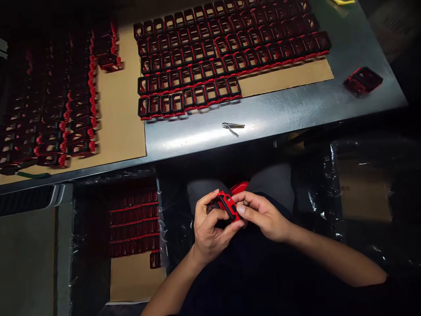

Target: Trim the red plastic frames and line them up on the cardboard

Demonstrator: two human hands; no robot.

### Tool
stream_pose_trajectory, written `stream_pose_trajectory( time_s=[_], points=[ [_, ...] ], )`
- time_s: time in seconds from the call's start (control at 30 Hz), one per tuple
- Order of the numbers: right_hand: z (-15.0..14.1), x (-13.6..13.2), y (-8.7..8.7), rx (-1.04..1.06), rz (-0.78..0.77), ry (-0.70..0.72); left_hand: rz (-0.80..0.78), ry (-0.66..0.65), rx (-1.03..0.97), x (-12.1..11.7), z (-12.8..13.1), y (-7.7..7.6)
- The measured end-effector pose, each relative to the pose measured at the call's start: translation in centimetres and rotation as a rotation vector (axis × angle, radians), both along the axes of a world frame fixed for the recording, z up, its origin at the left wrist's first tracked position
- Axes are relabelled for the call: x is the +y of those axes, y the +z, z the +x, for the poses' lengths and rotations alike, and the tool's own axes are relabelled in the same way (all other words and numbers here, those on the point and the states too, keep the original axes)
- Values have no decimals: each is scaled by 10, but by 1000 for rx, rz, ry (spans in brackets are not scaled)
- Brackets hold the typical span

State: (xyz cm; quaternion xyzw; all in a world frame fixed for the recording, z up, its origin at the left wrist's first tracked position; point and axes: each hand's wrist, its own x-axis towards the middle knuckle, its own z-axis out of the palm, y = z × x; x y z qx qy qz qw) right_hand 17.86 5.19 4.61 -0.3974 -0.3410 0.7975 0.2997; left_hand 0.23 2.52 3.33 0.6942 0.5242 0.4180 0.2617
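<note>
Above my lap, my left hand [212, 226] is wrapped round a red and black plastic frame [229, 205], which is tilted. My right hand [266, 215] has its thumb and fingers pinched together at the frame's right side; whether a small piece sits between those fingertips is hidden. On the metal table [190, 136] in front of me lies a nail clipper [233, 127] with its lever swung out. Rows of similar red and black frames [187, 97] stand behind it on cardboard [286, 79].
A single frame [365, 80] sits apart at the table's right. More rows [79, 118] fill the left cardboard, near a green-handled tool [33, 175]. Below left, a lined box [136, 281] holds several rows of frames. Black plastic [332, 188] lines another box at right.
</note>
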Motion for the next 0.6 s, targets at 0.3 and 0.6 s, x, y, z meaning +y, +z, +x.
stream_pose_trajectory(
  time_s=[0.3,0.6],
  points=[
    [2,0,-1,-119,72,80,-24,-19,-12,-1,0,0],
    [-7,1,-9,-302,142,38,-13,-62,-26,-3,6,-3]
  ],
)
